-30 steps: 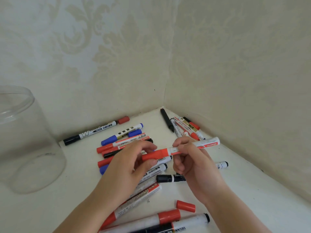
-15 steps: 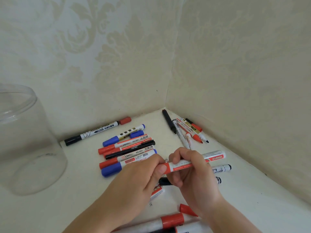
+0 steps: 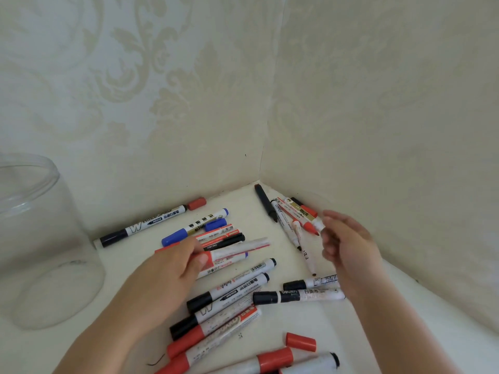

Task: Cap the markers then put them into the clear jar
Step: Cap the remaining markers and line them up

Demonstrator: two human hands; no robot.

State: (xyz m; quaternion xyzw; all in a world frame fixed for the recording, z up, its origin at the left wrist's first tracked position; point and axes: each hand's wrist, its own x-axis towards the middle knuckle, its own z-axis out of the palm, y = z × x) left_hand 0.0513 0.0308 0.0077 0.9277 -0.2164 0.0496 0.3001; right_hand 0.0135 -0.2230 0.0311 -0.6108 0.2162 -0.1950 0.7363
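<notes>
My left hand grips a red-capped white marker by its cap end, with the barrel pointing right above the pile. My right hand is off that marker, fingers spread and blurred, empty, hovering over a group of uncapped markers near the wall corner. The clear jar stands at the far left, nothing inside it. Several black, red and blue markers lie scattered on the white surface between my arms. A loose red cap lies near the front.
Two patterned walls meet in a corner behind the markers. A black-capped marker with a red cap at its tip lies along the back wall. Bare white surface shows at the right beyond my right arm.
My right hand has let go of the red marker and moved right toward the corner markers. My left hand keeps the marker and has shifted it left.
</notes>
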